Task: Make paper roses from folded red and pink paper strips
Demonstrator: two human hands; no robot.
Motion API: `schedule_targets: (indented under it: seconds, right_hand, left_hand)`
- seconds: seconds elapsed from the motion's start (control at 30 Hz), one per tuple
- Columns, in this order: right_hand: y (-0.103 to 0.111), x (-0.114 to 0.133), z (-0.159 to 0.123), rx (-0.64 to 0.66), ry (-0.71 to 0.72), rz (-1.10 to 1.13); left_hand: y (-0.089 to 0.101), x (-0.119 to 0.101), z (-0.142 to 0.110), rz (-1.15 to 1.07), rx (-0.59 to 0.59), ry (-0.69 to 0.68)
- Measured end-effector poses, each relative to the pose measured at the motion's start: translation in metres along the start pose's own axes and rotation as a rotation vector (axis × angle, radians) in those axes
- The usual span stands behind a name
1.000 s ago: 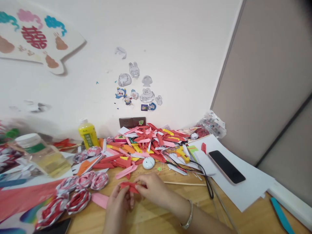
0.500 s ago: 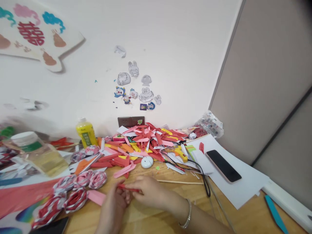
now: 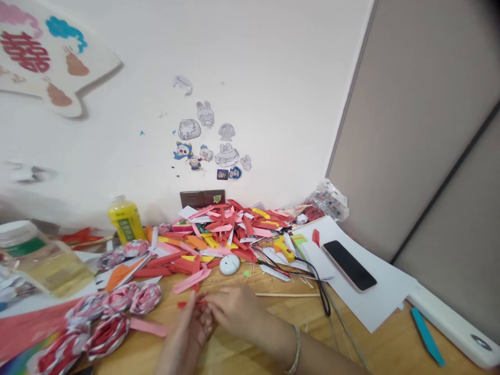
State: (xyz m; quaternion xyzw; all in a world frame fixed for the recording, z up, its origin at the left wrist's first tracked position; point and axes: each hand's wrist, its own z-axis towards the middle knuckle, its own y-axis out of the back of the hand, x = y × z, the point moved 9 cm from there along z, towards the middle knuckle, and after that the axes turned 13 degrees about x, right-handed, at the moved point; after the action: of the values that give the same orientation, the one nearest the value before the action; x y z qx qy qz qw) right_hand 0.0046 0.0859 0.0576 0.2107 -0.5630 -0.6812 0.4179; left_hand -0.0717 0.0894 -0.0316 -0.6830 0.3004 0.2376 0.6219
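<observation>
A narrow folded strip of red paper (image 3: 183, 304) sits between my two hands, just above the wooden table. My left hand (image 3: 191, 328) is closed around it, thumb along the near side and fingers curled beneath. From the right, my right hand (image 3: 233, 310) pinches the strip's other end, its fingertips partly hidden. A pink folded paper strip (image 3: 148, 326) lies left of my left hand. Beyond my hands spreads a heap of folded paper pieces (image 3: 222, 226) in red, pink, yellow, orange and white, with a small white rounded case (image 3: 229, 264) at its near edge.
At left stand a yellow bottle (image 3: 126, 219) and a tilted clear jar (image 3: 47, 260), near red-and-white twisted rosettes (image 3: 107, 334). A yellow glue gun (image 3: 284, 248) with a black cord lies right of the heap. Farther right are a phone (image 3: 349, 264) on white paper and a teal tool (image 3: 427, 336).
The red strip, seen broad side up a second ago, now looks narrow and edge-on, held between both hands. The view has swung to the right, so the scene sits farther left.
</observation>
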Motion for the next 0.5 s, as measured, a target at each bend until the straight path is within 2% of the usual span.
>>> schedule_targets:
  seconds: [0.07, 0.13, 0.23, 0.33, 0.43, 0.5]
  right_hand:
    - [0.0, -0.009, -0.004, 0.026, -0.108, 0.109]
    - [0.002, -0.019, -0.012, 0.074, -0.204, 0.141]
    - [0.016, -0.045, -0.032, 0.078, -0.365, 0.057]
    - [0.03, -0.089, -0.057, 0.05, -0.592, -0.06]
    - [0.03, -0.122, -0.071, 0.079, -0.723, -0.144]
    - [0.025, -0.132, -0.073, 0.104, -0.766, -0.186]
  left_hand:
    - [-0.011, -0.001, -0.002, 0.076, 0.061, -0.012]
    - [-0.016, 0.0, -0.005, 0.186, 0.067, 0.002]
    - [-0.013, -0.001, -0.007, 0.394, 0.0, 0.016]
    - [-0.009, -0.002, -0.004, 0.576, -0.007, 0.011]
    - [-0.007, 0.001, 0.0, 0.624, 0.018, 0.015]
    - [-0.008, 0.003, 0.0, 0.634, 0.041, 0.011]
